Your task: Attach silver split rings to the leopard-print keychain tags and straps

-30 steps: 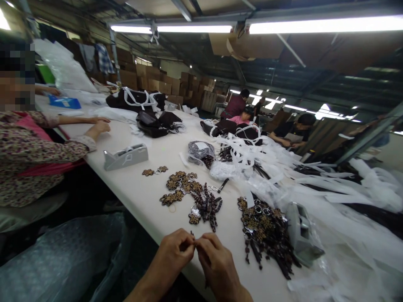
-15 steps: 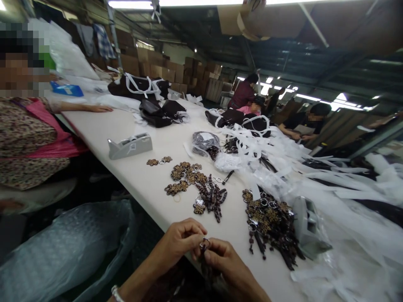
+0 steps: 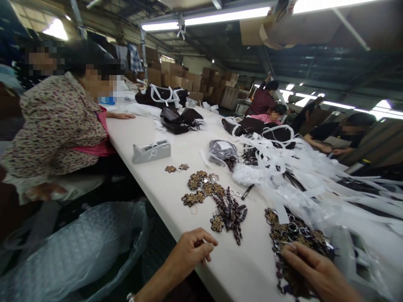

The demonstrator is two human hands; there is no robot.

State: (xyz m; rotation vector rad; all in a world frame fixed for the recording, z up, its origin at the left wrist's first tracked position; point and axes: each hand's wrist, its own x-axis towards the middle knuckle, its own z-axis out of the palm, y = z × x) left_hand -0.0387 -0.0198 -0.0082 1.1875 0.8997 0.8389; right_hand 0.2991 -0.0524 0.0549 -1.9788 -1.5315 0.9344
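Observation:
My left hand [image 3: 197, 250] hovers at the near table edge, its fingers curled but apart, with nothing between them. To the right, my right hand [image 3: 310, 264] pinches a ring with dark beaded strands hanging from it, over the right pile of leopard-print flower charms [image 3: 280, 224]. Ahead of my left hand lies a bunch of dark beaded strands [image 3: 233, 214], touching a group of leopard-print flower charms [image 3: 206, 188]. A small pair of flower charms joined by a ring [image 3: 178, 168] rests apart, farther back.
A grey tape dispenser [image 3: 152, 152] stands on the white table [image 3: 135, 155]; another [image 3: 354, 256] is at the right. Dark bags [image 3: 181, 119], white strips and plastic cover the back and right. A person [image 3: 63, 121] sits at the left, beside bubble wrap [image 3: 78, 247].
My hands have parted. My right hand has moved right with the ring and strands, while my left hand has let go of them. The view has turned left.

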